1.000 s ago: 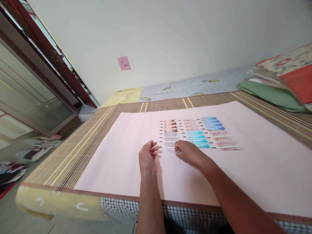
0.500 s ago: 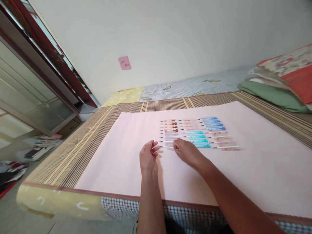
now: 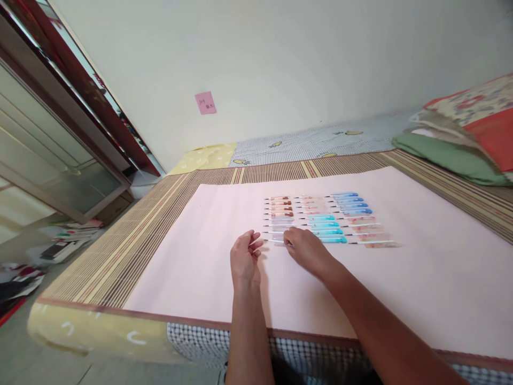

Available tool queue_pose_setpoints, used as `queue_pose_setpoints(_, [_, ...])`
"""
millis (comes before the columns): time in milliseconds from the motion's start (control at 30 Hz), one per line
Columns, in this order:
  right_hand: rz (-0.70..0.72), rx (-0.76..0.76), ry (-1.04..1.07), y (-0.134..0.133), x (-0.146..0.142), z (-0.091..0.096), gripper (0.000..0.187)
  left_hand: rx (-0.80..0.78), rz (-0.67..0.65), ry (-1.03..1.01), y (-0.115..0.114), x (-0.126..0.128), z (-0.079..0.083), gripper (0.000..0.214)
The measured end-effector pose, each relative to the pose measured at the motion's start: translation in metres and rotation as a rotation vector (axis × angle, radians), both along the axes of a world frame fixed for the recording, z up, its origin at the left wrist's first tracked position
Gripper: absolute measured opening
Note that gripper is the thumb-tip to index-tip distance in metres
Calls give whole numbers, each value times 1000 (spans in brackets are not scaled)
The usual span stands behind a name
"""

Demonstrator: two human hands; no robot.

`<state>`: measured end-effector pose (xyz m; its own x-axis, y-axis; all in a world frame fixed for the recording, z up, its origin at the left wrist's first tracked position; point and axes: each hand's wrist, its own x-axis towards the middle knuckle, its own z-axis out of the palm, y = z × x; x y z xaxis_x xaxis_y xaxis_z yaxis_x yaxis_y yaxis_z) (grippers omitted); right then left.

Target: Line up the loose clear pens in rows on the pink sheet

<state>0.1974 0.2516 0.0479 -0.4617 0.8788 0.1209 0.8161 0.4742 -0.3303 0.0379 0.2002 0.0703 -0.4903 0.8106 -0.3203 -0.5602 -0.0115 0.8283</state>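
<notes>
Slim pens with dark tips lie in columns on a pale pink sheet (image 3: 184,256). Their bodies come in brown (image 3: 282,209), turquoise (image 3: 331,232), blue (image 3: 355,205), floral pink (image 3: 372,228) and pale lilac. My right hand (image 3: 304,247) is closed, its fingers pinched at the rear end of the nearest pale lilac pen (image 3: 274,240) and hiding that end. By this pen's dark tip, my left hand (image 3: 245,258) stands with loosely curled fingers apart; nothing shows in it. Whether its fingertips touch the tip I cannot tell.
The sheet lies on a striped mat (image 3: 116,256) over a bed. Folded green cloth (image 3: 444,158) and a red patterned cushion (image 3: 489,128) are stacked at the right. A pink note (image 3: 206,102) is on the wall. A glass-panelled cabinet (image 3: 60,144) stands left.
My right hand has shifted very slightly left along the nearest lilac pen. My left hand stays beside the pen's tip, and the rows look the same.
</notes>
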Motion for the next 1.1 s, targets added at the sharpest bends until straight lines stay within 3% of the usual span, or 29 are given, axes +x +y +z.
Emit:
queue_pose_setpoints(767, [-45,22,-25,1,-5,-12,17,6,-3,-17,1,0,-1,25])
queue_pose_setpoints(1100, [-23,-31,123,1,0,-10,15,7,-12,-3,0,0,-1,23])
